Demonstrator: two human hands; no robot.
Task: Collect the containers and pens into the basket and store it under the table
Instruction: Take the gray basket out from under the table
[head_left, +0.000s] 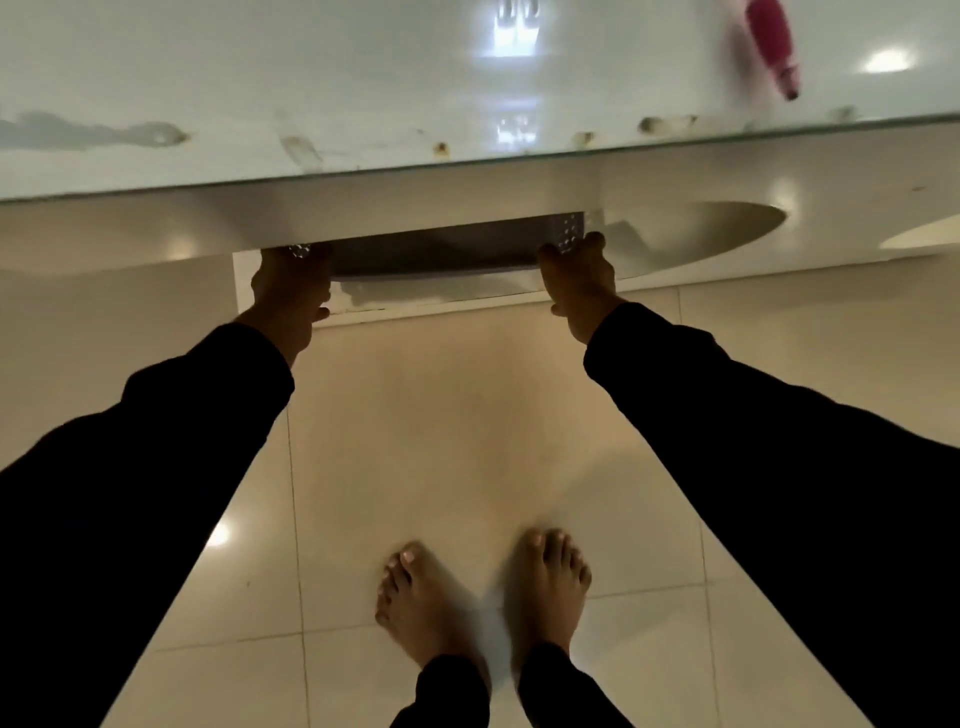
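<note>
Basket (441, 249), grey with perforated ends, sits mostly under the glossy white table (363, 78), whose edge hides its contents. Left hand (291, 291) and right hand (576, 280) each curl around one end of it. A pink bottle (771, 44) lies on the tabletop; bare feet (483, 597) stand on the tiled floor (441, 415).

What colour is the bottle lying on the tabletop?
Pink, maybe magenta; the bottle is blurred, lying at the upper right of the head view.
</note>
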